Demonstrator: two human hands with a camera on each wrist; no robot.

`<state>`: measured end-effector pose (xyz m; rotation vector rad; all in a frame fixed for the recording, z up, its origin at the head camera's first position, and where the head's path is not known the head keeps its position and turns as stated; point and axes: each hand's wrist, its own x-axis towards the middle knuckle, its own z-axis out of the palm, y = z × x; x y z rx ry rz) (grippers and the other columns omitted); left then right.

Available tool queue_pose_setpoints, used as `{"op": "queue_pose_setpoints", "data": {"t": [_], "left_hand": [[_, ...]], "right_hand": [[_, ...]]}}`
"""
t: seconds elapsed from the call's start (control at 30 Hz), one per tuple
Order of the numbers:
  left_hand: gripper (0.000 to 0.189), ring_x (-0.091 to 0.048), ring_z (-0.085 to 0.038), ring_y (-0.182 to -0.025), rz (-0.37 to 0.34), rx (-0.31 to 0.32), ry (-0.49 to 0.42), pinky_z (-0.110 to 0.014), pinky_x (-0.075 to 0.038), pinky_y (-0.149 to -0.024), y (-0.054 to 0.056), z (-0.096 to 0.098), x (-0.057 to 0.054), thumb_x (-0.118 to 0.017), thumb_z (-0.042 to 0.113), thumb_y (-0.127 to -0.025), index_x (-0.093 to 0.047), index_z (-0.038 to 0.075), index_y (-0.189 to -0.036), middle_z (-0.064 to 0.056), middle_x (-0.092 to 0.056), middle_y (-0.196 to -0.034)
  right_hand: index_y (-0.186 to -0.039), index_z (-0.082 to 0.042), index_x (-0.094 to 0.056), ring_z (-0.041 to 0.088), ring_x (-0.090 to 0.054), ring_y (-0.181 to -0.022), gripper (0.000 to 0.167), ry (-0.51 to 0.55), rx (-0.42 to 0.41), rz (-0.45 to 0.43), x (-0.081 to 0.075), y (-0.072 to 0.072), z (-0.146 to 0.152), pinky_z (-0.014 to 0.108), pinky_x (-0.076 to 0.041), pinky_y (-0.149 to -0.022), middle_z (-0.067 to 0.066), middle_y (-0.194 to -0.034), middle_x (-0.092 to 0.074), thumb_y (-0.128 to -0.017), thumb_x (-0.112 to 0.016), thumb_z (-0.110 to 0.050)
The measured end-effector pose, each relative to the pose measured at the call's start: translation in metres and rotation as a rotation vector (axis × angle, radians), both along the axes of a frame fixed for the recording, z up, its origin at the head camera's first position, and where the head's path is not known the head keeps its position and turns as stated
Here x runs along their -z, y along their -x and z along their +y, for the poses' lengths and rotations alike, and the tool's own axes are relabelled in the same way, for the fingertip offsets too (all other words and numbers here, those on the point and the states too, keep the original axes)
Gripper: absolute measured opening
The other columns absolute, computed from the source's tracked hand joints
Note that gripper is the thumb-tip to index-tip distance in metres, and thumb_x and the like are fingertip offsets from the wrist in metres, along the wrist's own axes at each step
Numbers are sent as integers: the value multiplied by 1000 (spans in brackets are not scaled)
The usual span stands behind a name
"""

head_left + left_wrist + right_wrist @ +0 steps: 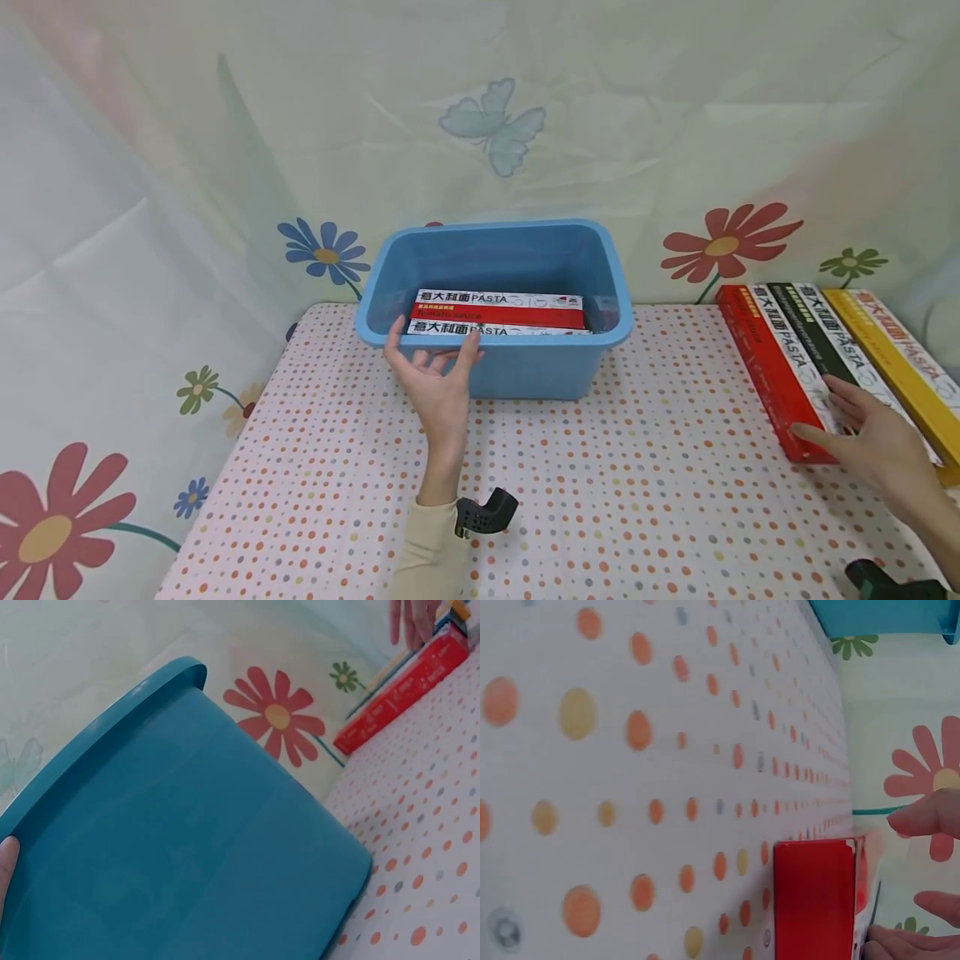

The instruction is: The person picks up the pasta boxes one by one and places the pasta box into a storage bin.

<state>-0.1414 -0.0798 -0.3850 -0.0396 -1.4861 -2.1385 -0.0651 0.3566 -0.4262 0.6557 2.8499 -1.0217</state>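
Observation:
A light blue plastic bin [525,371] holds two pasta boxes [495,312], red and white, lying across it. My left hand [435,383] grips the bin's front rim. One fingertip [7,862] shows below that rim in the left wrist view. At the right lie three long pasta boxes side by side: a red one [772,383], a black one [806,333] and a yellow one [885,358]. Over the near end of the red and black boxes is my right hand [877,433], thumb and fingers spread. In the right wrist view its thumb [930,814] stands apart from the red box [814,900].
A white cloth with coloured dots [637,483] covers the table. Behind the bin rises a pale backdrop printed with flowers and a butterfly [495,125]. Each wrist wears a black camera mount, such as the left one [487,512].

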Motion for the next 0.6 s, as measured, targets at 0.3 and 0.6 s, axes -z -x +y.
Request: {"op": "queue_pose_setpoints", "data": {"t": [0.3, 0.6], "left_hand": [[92, -71, -23, -82, 17, 5, -4, -43, -69, -78, 0, 1, -1, -83, 0, -88, -23, 13, -157, -27, -61, -122], [93, -71, -22, -84, 9, 7, 1, -42, -69, -79, 0, 1, -1, -82, 2, -89, -21, 12, -158, -25, -60, -124]], "right_hand": [[-161, 11, -9, 67, -29, -134, 91, 104, 9, 37, 7, 0, 0, 64, -55, -93, 45, -158, -18, -102, -69, -26], [-161, 8, -2, 65, -16, -138, 106, 53, 48, -62, 19, 4, -10, 86, -32, -106, 46, -159, -5, -97, -75, -33]]}}
